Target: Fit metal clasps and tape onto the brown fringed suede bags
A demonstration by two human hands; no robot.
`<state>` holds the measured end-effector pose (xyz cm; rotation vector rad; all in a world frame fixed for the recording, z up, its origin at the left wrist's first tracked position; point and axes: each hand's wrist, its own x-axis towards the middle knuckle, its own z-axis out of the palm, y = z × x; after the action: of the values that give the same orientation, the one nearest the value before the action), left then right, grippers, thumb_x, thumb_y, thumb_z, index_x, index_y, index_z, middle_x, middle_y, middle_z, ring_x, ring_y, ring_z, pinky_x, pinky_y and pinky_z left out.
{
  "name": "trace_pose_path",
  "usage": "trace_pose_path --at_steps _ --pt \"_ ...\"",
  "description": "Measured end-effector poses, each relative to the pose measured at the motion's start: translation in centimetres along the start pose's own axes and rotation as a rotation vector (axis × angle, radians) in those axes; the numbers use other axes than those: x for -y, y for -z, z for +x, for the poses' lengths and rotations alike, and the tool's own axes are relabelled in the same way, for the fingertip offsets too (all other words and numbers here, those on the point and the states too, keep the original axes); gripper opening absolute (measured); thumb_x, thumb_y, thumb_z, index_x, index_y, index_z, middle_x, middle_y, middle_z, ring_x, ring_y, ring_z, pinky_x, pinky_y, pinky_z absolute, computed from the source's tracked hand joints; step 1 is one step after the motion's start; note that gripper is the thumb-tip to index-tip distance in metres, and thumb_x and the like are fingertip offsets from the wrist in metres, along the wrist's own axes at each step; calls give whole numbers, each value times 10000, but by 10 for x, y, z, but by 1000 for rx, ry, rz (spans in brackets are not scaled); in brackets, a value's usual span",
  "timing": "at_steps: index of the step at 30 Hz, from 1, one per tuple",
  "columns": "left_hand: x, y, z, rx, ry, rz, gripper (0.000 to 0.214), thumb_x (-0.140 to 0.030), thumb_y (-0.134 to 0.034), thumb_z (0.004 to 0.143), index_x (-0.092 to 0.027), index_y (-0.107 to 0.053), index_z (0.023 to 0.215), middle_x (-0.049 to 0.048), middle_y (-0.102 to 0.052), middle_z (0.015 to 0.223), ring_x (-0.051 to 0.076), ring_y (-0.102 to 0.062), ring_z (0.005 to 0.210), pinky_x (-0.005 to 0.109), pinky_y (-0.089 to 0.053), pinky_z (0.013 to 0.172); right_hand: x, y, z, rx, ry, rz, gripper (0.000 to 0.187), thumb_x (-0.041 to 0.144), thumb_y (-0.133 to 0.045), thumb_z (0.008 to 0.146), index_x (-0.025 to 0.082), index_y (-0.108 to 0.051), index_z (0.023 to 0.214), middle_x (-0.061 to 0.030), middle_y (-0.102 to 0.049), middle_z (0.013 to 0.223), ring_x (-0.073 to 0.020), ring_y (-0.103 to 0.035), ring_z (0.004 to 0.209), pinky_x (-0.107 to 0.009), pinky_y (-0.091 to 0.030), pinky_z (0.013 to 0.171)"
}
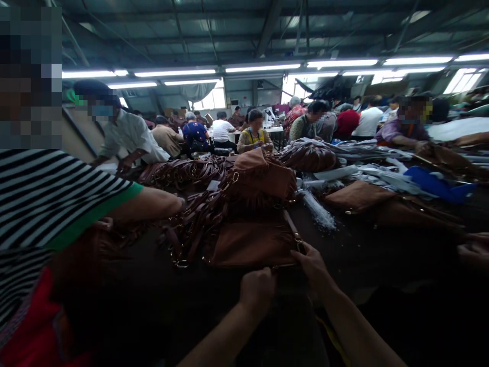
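Observation:
A flat brown bag [252, 242] with fringe along its side lies on the dark table in front of me. My left hand [257, 290] is closed at the bag's near edge, by the zip line; whatever sits between its fingertips is too small to make out. At the near right corner, my right hand [313, 262] pinches the bag beside a metal clasp [298, 238] and strap end. Just beyond lies a pile of more brown bags [263, 178] with fringe. Brown straps [198, 219] with metal rings are heaped to the left.
A co-worker in a striped shirt [69, 199] reaches in from the left. More brown bags [359, 196], white wrapping [321, 211] and a blue item [439, 184] lie to the right. Another person's hand [476, 250] shows at the right edge. Several people work beyond.

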<state>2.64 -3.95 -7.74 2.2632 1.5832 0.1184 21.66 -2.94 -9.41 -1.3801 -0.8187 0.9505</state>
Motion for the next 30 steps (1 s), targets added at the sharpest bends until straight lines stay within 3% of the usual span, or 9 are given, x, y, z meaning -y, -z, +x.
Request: trace_pose_path --at_steps 6,9,13,15,18,21,23,26,30 --pt "104 46 -39 0 106 307 326 -203 -339 948 -123 -655 944 158 -692 922 269 -671 891 351 -474 749 2 11 17 -45 -19 -85 355 350 -691 588 145 -653 875 7 -640 667 -155 -557 590 -249 -413 531" --pt "123 71 -58 47 196 313 255 -268 -451 916 -125 -661 890 150 -693 900 275 -663 900 341 -460 757 3 7 19 -6 -35 -90 352 348 -695 581 147 -652 867 10 -636 657 -149 -551 571 -241 -402 507" --pt "83 83 -45 -167 173 222 333 -425 -668 778 -142 -623 948 131 -673 904 287 -630 902 352 -449 774 5 1 19 66 -71 -78 352 334 -702 571 153 -652 869 10 -639 656 -139 -545 550 -233 -402 491" --pt "53 76 -21 -282 -94 91 466 -428 -766 679 -176 -605 1036 109 -643 1012 280 -580 999 360 -429 863 6 -1 17 107 -90 -60 367 339 -712 570 158 -644 882 11 -643 670 -137 -547 553 -234 -410 494" --pt "27 59 21 -219 -441 -129 517 -331 -835 593 -207 -633 1052 63 -627 1033 240 -566 993 321 -432 863 7 1 9 173 -126 6 436 397 -750 573 159 -630 917 -12 -669 730 -161 -589 608 -259 -454 545" --pt "28 53 50 -93 -481 -379 240 -252 -761 674 -174 -687 889 25 -657 888 175 -602 832 246 -441 722 6 1 -4 272 -121 120 543 499 -754 604 181 -625 1025 -58 -696 880 -210 -642 743 -298 -493 619" --pt "34 59 59 -117 -419 -526 162 -256 -691 737 -156 -689 864 21 -671 845 163 -611 796 234 -439 698 4 -6 -14 323 -44 175 631 477 -795 571 199 -616 1108 -83 -690 1016 -254 -643 900 -346 -509 735" --pt "37 74 60 -217 -406 -570 147 -270 -646 779 -160 -679 871 23 -673 856 166 -615 816 249 -452 743 1 -32 -21 201 88 205 660 349 -856 468 189 -646 1073 -83 -686 1063 -299 -605 1028 -412 -475 887" --pt "35 75 48 -353 -493 -404 277 -228 -713 732 -190 -635 995 45 -629 1032 190 -581 957 290 -452 845 -4 -62 -20 78 98 300 426 364 -786 528 203 -690 911 -70 -701 1017 -313 -615 1016 -438 -489 884"
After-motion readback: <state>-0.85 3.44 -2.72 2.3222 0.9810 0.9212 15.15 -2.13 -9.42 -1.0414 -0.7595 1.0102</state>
